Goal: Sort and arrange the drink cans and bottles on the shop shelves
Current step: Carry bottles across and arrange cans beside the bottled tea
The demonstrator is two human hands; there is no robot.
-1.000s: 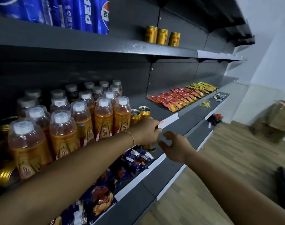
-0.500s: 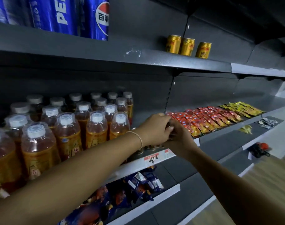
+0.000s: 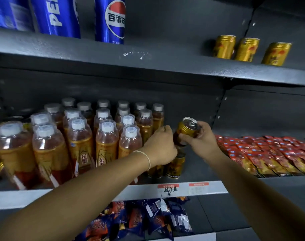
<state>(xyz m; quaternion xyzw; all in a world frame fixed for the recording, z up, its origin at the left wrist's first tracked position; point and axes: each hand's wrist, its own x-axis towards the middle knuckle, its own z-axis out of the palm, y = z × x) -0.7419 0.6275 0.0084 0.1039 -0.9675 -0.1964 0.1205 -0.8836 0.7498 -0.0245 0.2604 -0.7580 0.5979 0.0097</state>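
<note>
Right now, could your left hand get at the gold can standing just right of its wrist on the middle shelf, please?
Probably yes. The left hand is just above the gold can, nothing lies between them, and the right hand holds its own tilted can higher up.

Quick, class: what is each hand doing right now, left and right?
Left hand: fingers curled above the standing cans; whether it grips one cannot be told.
Right hand: grips a tilted gold can.

On your middle shelf (image 3: 196, 166), bottles (image 3: 106, 145) crowd nine o'clock; cans (image 3: 176, 165) stand just right of them, a lifted can (image 3: 187, 129) above, sachets (image 3: 269, 153) at three. Three cans (image 3: 247, 49) sit on the upper shelf (image 3: 148, 66) at one.
</note>
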